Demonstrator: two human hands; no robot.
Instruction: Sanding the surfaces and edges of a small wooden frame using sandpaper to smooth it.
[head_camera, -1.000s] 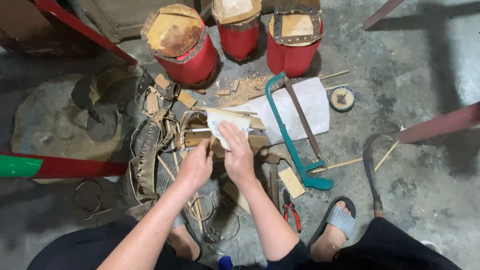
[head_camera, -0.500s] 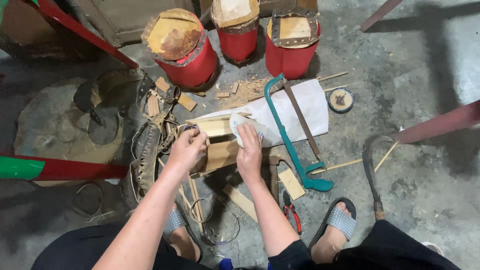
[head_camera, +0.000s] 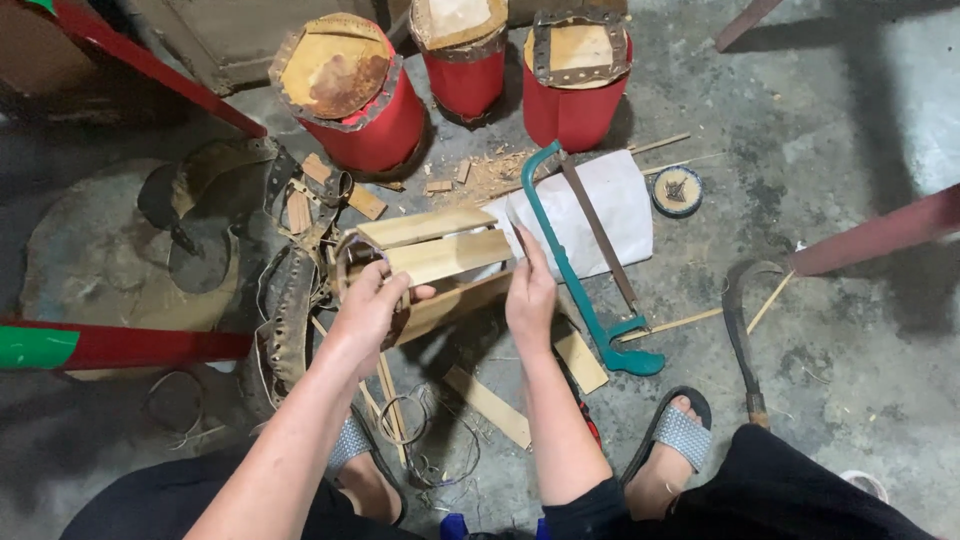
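My left hand (head_camera: 368, 310) grips the left end of a bundle of pale wooden slats (head_camera: 432, 258) held in a ring, lifted a little above the floor. My right hand (head_camera: 528, 292) presses flat against the right ends of the slats, fingers pointing up. Just right of that hand lies a teal hacksaw (head_camera: 577, 270) across a white sheet (head_camera: 600, 205) on the concrete floor.
Three red drum shells (head_camera: 362, 100) stand at the top. Dark leather scraps (head_camera: 200, 215) and straps lie at the left, loose slats (head_camera: 490, 405) and wire (head_camera: 425, 445) by my sandalled feet (head_camera: 672, 440). A curved sickle (head_camera: 740, 330) lies right; red bars (head_camera: 120, 345) cross both sides.
The bundle of slats has been raised and turned so the slats show flat. My left hand has shifted to its left end and my right hand now presses its right end.
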